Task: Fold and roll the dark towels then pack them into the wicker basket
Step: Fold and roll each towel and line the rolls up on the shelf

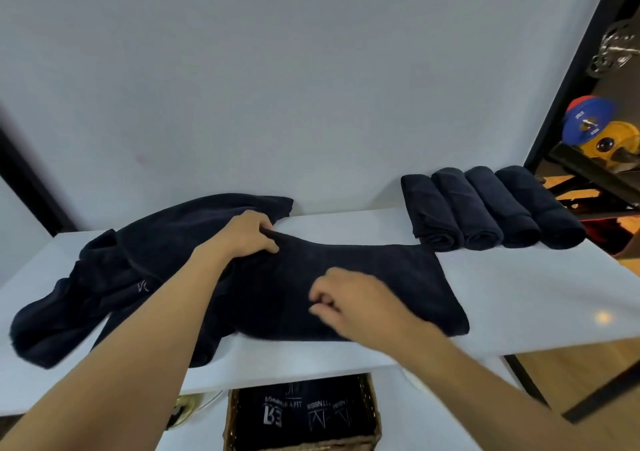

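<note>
The wicker basket (373, 416) below the bench (536, 294) holds dark logo towels (301, 412). On the bench, the left hand (247, 234) pinches the folded towel (398, 277). The right hand (349, 298) curls over it, its grip blurred. Four rolled towels (485, 208) lie beside it.

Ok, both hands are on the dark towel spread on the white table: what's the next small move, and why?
Probably draw the dark folded towel rightward, clear of the heap of loose dark towels, and flatten it. The left hand pinches a raised ridge at its far edge, its left end overlaps the heap, and the right hand is blurred over the middle.
</note>
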A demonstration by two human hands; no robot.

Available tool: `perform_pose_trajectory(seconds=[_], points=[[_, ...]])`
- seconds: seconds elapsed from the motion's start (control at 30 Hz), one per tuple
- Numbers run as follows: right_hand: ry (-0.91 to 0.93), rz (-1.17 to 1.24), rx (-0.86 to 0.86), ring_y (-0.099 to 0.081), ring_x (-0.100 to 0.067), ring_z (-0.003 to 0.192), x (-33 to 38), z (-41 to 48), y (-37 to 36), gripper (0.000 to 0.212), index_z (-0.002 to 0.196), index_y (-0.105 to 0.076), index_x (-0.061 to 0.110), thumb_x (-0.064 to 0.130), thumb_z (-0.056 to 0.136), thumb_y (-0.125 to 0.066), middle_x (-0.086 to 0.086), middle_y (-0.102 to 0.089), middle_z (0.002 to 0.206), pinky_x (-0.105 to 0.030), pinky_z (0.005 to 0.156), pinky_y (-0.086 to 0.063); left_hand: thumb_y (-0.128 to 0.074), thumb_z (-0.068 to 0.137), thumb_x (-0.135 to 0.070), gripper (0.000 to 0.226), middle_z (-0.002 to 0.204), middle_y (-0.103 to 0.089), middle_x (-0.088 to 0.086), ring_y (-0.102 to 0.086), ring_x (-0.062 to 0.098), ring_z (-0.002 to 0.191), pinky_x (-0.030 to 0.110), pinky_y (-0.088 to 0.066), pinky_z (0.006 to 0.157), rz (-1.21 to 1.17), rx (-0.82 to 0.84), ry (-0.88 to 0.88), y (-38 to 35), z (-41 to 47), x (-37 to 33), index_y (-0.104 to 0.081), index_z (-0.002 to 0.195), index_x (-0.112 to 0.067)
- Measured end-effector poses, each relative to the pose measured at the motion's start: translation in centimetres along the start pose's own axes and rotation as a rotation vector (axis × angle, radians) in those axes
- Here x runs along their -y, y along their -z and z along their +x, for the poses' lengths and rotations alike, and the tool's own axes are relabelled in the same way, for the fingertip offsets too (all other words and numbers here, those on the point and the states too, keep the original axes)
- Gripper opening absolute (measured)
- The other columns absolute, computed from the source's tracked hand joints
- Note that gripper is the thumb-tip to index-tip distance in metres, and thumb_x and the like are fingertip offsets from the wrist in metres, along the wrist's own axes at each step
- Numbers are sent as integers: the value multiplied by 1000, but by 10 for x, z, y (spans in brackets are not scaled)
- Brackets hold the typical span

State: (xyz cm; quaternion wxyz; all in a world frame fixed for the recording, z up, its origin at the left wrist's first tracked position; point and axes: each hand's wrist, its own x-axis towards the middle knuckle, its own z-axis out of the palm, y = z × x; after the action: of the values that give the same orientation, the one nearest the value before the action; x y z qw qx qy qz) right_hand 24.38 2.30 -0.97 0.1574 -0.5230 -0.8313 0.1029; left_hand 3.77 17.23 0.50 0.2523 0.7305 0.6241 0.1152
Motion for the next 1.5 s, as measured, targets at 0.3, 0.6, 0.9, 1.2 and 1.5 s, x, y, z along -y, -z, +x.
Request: perform_pose_trajectory(seconds=[0.3,0.6,0.9,1.2,1.5], points=[[-97,-301,-133,-57,-18,56,94,53,-90,56,82,-62,18,55,46,-86,0,-60,68,-28,47,-41,-74,83,-10,27,96,-59,-4,-53,12,94,25,-41,83,-133,-174,25,-5,-13,11,-67,108,-16],[-39,-333,-313,-58,-20,64,88,44,-40,26,83,-60,17,27,67,-79,0,-61,74,-28,45,-27,-69,82,-3,18,76,-64,0,-57,13,67,22,-45,58,-319,-243,66,9,-25,10,-72,94,-16],[-180,459,-531,-62,-13,78,31,63,176,5,84,-63,20,21,88,-61,2,-67,84,-29,70,-48,-62,89,-1,10,84,-69,7,-64,18,69,26,-54,69,-1114,-263,-283,119,-72,-75,-71,90,-5],[-172,655,-615,-44,-14,71,-10,85,276,15,97,-67,13,25,92,-62,3,-57,82,-26,58,-31,-72,85,-14,8,79,-68,5,-60,16,48,12,-43,47,-231,-697,-502,193,-73,-168,-71,92,-10],[-154,528,-673,-61,-11,62,-48,130,287,5,91,-63,20,18,88,-60,1,-65,78,-19,54,-38,-70,88,-12,13,89,-69,11,-69,23,55,23,-54,51,-307,-694,-361,195,-18,-191,-69,99,-8]])
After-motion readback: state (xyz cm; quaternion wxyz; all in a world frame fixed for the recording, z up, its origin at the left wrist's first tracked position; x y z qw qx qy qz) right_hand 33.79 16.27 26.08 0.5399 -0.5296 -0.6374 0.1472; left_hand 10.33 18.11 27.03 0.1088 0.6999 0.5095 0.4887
